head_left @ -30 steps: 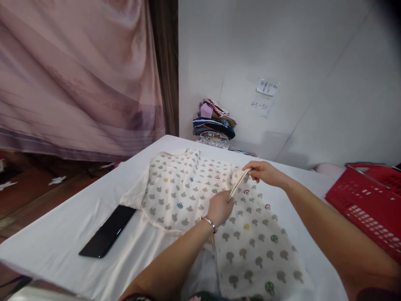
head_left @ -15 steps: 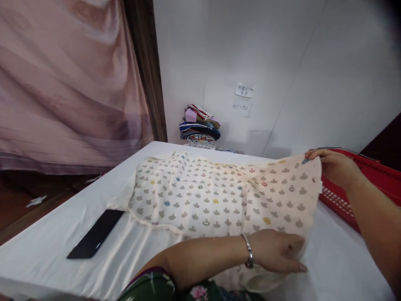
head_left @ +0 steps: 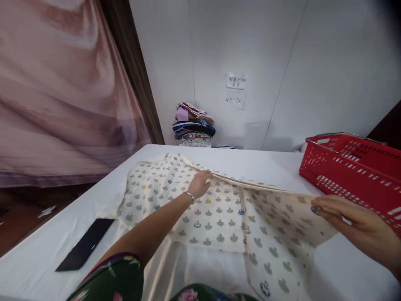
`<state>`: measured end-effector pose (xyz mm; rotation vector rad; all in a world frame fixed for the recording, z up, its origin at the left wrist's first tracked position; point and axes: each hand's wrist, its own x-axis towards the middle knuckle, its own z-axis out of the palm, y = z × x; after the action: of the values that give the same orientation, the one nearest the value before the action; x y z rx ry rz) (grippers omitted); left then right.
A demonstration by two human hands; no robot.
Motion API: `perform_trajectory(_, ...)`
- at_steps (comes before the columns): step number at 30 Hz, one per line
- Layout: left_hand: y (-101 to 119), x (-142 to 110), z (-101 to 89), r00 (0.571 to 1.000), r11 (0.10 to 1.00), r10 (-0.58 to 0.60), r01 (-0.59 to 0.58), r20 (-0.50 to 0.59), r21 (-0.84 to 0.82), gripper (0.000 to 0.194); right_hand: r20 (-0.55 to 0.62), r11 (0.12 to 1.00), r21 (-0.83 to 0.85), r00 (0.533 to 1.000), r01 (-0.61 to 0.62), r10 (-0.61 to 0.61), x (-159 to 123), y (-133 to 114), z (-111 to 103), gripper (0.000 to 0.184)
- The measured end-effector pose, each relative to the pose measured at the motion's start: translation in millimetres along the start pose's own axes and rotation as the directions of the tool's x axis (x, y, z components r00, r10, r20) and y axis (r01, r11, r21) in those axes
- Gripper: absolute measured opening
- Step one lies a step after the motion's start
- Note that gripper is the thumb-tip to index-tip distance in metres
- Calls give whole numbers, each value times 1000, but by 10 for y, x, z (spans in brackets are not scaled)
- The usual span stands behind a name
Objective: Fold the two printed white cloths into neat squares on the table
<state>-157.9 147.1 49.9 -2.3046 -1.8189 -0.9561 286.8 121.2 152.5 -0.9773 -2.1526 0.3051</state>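
Cream-coloured, mushroom-printed garment of thin cloth (head_left: 222, 205), spread on the white-covered desk (head_left: 260, 161) before the wearer. Its long axis runs from the far left to the near right, and its long far edge forms a slanting line that both hands meet. The left hand (head_left: 199, 184), with a silver-coloured bracelet (head_left: 190, 196) at the wrist, lies over the middle of this edge; whether its fingers grip the cloth or merely press it cannot be told. The right hand (head_left: 351, 220) is nearer the garment's right end and holds the edge there between thumb and fingers, with the cloth hanging slack below. A black, flat rectangular object (head_left: 85, 246) lies just beside the garment's left end; a red perforated plastic basket (head_left: 354, 175) stands beyond the right hand.
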Motion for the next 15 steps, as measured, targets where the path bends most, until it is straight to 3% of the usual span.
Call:
perform_trajectory(3,-226,63,137,999,997,-13,10,35,73,31,-62,1000,4,998,-16,16,-165,38,46,26)
perform_trajectory(8,-325,234,282,999,996,-41,38,30,86,27,-65,987,-80,988,-142,137,-304,153,59,34)
perform_trajectory(15,-418,307,222,992,997,60,-65,113,40,18,-41,976,-125,984,-179,175,-368,275,94,35)
